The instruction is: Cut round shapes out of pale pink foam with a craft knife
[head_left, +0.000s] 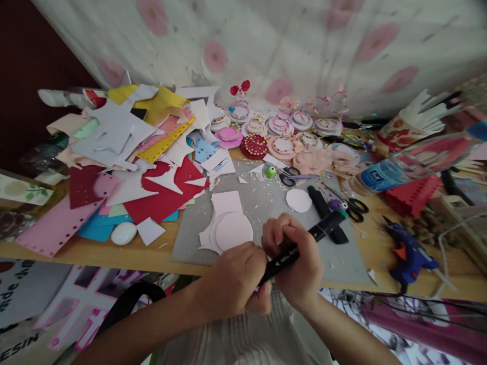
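Two bare hands close together at the near edge of a grey cutting mat (262,203), right hand (294,261) gripping a black marker pen (300,246), left hand (234,281) curled at its near end, white paper circles (232,230) just left.

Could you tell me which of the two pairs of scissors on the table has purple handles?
The purple-handled scissors lie right of the grey mat; the other scissors, farther back, have black handles.

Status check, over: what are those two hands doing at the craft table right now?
Right hand gripping black marker. Left hand closed at its lower end. White paper circles on grey cutting mat just ahead. Nothing between hands and mat.
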A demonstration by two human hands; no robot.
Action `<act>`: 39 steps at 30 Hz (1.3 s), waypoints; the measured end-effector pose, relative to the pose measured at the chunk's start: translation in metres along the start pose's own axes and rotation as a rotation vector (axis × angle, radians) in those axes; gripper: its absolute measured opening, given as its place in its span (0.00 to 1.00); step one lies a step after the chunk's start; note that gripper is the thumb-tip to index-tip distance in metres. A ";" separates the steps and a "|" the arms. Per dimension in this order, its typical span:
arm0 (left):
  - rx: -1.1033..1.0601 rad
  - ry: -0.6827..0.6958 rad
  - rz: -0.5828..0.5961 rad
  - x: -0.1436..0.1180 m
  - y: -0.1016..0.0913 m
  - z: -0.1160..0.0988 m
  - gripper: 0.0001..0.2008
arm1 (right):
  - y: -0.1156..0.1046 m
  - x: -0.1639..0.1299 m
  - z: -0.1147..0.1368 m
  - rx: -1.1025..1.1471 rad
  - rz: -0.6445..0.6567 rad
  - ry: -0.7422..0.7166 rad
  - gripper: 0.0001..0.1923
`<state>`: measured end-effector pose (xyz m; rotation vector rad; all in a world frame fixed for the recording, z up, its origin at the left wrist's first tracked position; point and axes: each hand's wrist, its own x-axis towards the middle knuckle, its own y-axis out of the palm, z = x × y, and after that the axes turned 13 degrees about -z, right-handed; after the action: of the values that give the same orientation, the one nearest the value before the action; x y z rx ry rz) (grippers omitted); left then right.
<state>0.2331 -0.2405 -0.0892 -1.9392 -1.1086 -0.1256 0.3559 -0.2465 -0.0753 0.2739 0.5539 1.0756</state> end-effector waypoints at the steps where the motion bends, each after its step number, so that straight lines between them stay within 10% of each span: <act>1: -0.024 -0.027 0.011 0.002 -0.001 0.000 0.04 | -0.002 0.001 0.001 -0.033 0.027 -0.026 0.13; 4: -0.019 -0.139 0.012 0.004 -0.004 0.008 0.09 | -0.022 0.015 0.012 -0.218 0.034 -0.063 0.15; 8: 0.220 -0.233 -0.025 -0.009 -0.004 0.040 0.35 | -0.087 0.056 0.050 -0.663 -0.347 -0.261 0.17; 12: 0.304 -0.270 0.022 -0.026 -0.005 0.066 0.35 | -0.169 0.092 0.078 -1.432 -0.628 -0.334 0.22; 17: 0.248 -0.280 -0.028 -0.016 -0.013 0.067 0.35 | -0.225 0.107 0.079 -1.797 -0.496 -0.254 0.23; 23: 0.114 -0.260 -0.254 0.030 0.001 0.078 0.37 | -0.223 0.107 0.079 -1.725 -0.388 -0.671 0.19; 28: 0.077 -0.222 -0.287 0.044 0.012 0.079 0.29 | -0.207 0.100 0.066 -1.574 -0.192 -0.751 0.22; 33: 0.182 -0.348 -0.279 0.002 -0.011 0.071 0.16 | -0.200 0.103 0.043 -1.635 -0.030 -0.707 0.26; 39: 0.434 -0.468 -0.111 -0.065 -0.032 0.072 0.30 | -0.199 0.111 0.042 -1.701 0.008 -0.771 0.20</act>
<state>0.1482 -0.2229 -0.1433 -1.5483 -1.4085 0.4953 0.5690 -0.2376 -0.1663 -0.7945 -1.0969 1.0177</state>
